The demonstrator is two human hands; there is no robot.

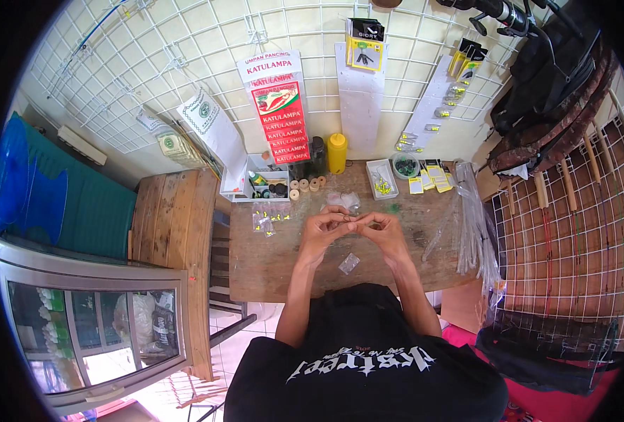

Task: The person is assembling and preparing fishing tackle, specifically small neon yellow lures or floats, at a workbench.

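Above the middle of the wooden table (276, 267), my left hand (320, 232) and my right hand (383, 234) meet at the fingertips. Both are closed in a pinch, thumbs and forefingers together. Whatever is between them is too small or hidden to make out. Just in front of my body lies a small clear plastic packet (349, 264). Behind my hands is a crumpled clear plastic bag (343, 202). Several little packets with yellow-green pieces (269, 216) lie to the left of my left hand.
At the back stand a white box of bottles and jars (262, 186), wooden spools (305, 186), a yellow squeeze bottle (336, 153), a white tray of yellow-green pieces (382, 181) and a round tub (406, 166). Long clear plastic sleeves (470, 225) hang over the right edge.
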